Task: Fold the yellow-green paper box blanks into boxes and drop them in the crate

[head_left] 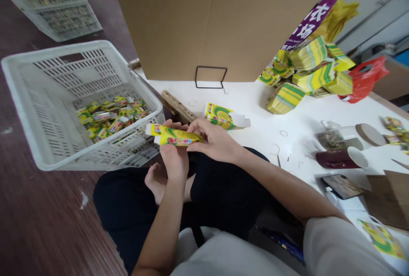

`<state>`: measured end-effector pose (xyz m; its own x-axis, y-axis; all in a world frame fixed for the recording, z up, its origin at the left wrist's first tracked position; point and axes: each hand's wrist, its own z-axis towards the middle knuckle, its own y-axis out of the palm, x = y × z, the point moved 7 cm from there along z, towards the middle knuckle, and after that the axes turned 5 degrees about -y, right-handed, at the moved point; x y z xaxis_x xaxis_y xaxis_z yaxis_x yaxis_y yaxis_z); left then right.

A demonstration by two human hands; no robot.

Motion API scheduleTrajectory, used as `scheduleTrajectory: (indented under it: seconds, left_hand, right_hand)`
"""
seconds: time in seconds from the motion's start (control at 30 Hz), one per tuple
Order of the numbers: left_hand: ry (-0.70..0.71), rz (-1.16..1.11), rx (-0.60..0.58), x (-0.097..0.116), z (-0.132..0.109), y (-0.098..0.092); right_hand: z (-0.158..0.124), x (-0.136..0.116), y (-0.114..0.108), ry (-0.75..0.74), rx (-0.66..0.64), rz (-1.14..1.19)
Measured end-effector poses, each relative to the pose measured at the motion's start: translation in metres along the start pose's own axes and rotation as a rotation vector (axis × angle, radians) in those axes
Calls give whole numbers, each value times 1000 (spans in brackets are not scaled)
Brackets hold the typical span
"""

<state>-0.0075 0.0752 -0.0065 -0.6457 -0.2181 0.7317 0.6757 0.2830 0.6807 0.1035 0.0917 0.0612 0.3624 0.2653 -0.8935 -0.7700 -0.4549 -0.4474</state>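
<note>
Both of my hands hold one flat yellow-green carton blank over my lap. My left hand grips it from below, fingers curled round its underside. My right hand pinches its right end from above. A small stack of the same folded cartons lies on the white surface just beyond my right hand. To the left stands a white slotted plastic basket with several finished yellow-green boxes in its bottom.
Piles of flat carton blanks lie at the back right by a red plastic bag. A large cardboard sheet stands behind. A dark red cup, a phone and a wooden strip lie nearby. Another white crate stands far left.
</note>
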Motion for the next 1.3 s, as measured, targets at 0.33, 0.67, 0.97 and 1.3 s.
scheduleTrajectory:
  seconds: [0.33,0.67,0.97,1.3]
  left_hand:
    - [214,226,109,24,1,-29]
    - [25,939,-348,16,5,-19]
    - [445,955,-322,14,-25,11]
    - [322,986,-332,-1,-15,3]
  right_hand:
    - [7,-7,-25,-135,93,-533]
    - [-6,-45,3,-465,61,-760]
    - [6,18,7,118,-91,350]
    - [4,-2,1,-158,-122,-34]
